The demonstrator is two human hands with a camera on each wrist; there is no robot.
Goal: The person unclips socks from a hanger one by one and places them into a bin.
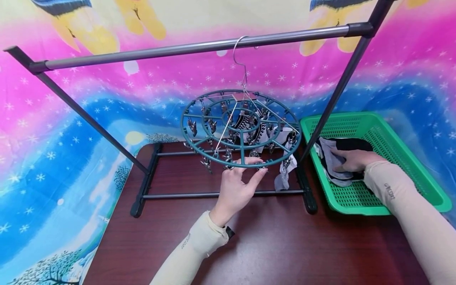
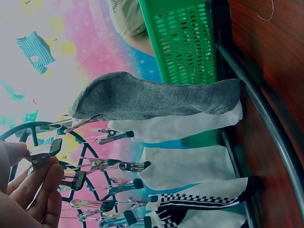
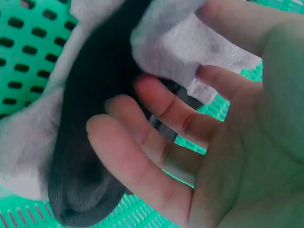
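Note:
My left hand is at the front rim of a round green clip hanger. Its thumb and fingertips pinch a metal clip, shown close up in the left wrist view. Inside the green basket, my right hand lies with spread fingers on a grey sock. Thumb and index tips touch the grey cloth, apart from each other, and the other fingers reach over a black sock. From the hanger's right side hangs another grey sock, beside white and checkered socks.
The hanger's hook sits on the top bar of a dark metal rack standing on a reddish-brown table. The rack's right post rises between the hanger and the basket. A colourful printed cloth covers the wall behind.

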